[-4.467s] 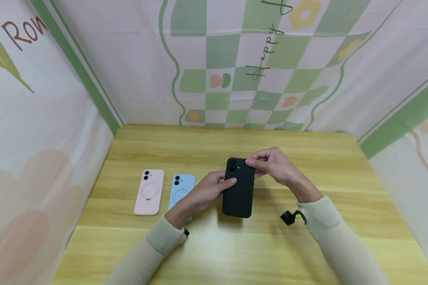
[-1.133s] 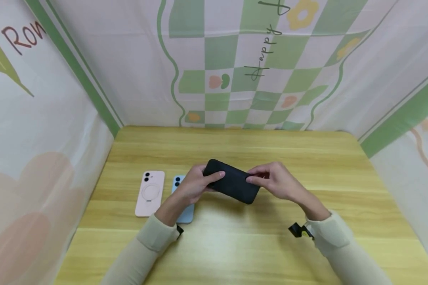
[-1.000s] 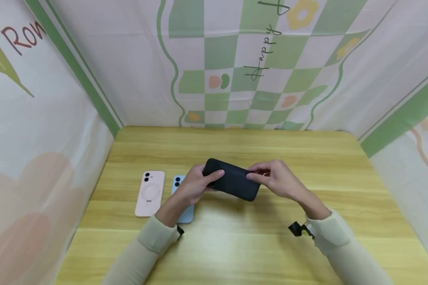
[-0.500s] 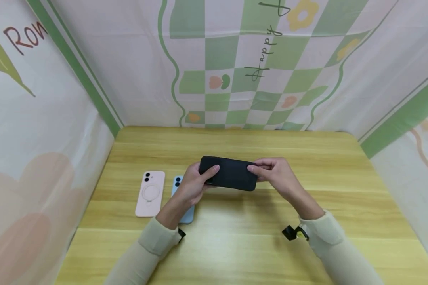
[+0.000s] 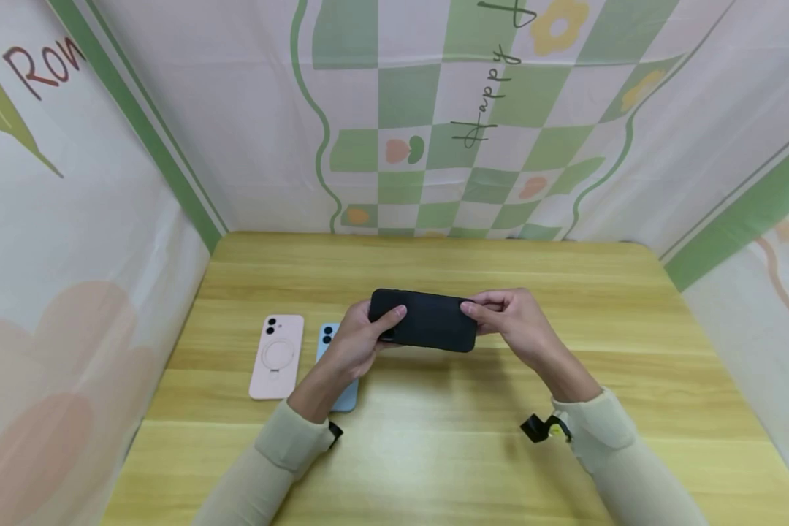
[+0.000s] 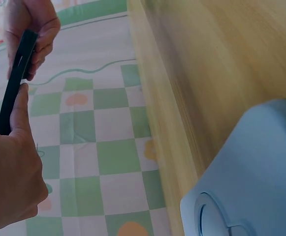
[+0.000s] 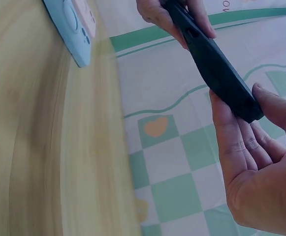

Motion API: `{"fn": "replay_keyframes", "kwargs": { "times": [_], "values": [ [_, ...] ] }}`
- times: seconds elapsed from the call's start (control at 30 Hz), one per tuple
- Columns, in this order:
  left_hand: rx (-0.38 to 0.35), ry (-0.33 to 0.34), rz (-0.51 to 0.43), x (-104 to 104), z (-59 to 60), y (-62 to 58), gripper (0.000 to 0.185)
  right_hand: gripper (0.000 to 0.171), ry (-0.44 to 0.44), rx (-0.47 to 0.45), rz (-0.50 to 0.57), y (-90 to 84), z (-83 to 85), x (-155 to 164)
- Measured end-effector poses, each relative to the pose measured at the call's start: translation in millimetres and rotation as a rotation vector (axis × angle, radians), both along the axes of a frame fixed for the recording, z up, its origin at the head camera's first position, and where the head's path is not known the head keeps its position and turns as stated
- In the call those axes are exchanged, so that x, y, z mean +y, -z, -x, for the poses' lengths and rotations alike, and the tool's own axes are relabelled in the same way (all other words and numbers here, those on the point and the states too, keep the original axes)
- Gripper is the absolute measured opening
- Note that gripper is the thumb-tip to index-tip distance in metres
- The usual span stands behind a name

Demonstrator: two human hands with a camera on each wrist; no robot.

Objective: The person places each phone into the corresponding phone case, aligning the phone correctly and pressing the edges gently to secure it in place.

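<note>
A matte black phone case with rounded corners (image 5: 424,329) is held lengthwise above the middle of the light wooden table (image 5: 434,453), lifted clear of the surface and lying roughly level from left to right. The left hand (image 5: 358,342) grips its left end, thumb laid over the top face and the other fingers curled underneath; the left wrist view shows that thumb pressed along the thin edge of the case (image 6: 15,73). The right hand (image 5: 509,325) grips the right end, thumb on the upper face and fingers wrapped behind it, and the right wrist view shows the case's end (image 7: 216,69) pinched between the thumb and the fingers. On the table to the left lies a pale pink phone case with a ring on its back (image 5: 276,356), flat and back side up, and just beside it a light blue phone case (image 5: 337,365), partly hidden under the left forearm. Cream sleeves (image 5: 289,446) cover both forearms. A green and white checked cloth backdrop (image 5: 434,109) stands round the table on three sides.
</note>
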State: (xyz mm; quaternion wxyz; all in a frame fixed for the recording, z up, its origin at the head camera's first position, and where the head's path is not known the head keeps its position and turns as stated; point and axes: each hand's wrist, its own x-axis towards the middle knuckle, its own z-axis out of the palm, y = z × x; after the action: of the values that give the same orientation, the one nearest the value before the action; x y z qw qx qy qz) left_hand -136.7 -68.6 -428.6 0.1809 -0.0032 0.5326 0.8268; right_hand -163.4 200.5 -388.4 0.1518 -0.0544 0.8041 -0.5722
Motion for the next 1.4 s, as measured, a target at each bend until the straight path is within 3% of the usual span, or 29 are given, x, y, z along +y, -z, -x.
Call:
{"fn": "replay_keyframes", "kwargs": {
  "times": [0.43,0.77,1.13,1.4],
  "values": [
    [-0.012,0.009,-0.012,1.3,-0.4,-5.6,0.037,0.021,-0.006,0.035,0.11,5.3,2.4,0.4],
    [-0.006,-0.016,-0.019,3.2,0.3,-5.3,0.036,0.01,0.023,-0.072,0.204,6.9,1.7,0.4],
    [-0.011,-0.073,-0.029,0.7,0.8,-5.1,0.039,0.022,-0.079,-0.095,0.163,14.1,-4.3,-0.4],
    [-0.011,-0.092,-0.034,-2.1,2.5,-4.0,0.039,0.029,-0.141,-0.15,0.215,20.9,-7.9,-4.0]
  ]
}}
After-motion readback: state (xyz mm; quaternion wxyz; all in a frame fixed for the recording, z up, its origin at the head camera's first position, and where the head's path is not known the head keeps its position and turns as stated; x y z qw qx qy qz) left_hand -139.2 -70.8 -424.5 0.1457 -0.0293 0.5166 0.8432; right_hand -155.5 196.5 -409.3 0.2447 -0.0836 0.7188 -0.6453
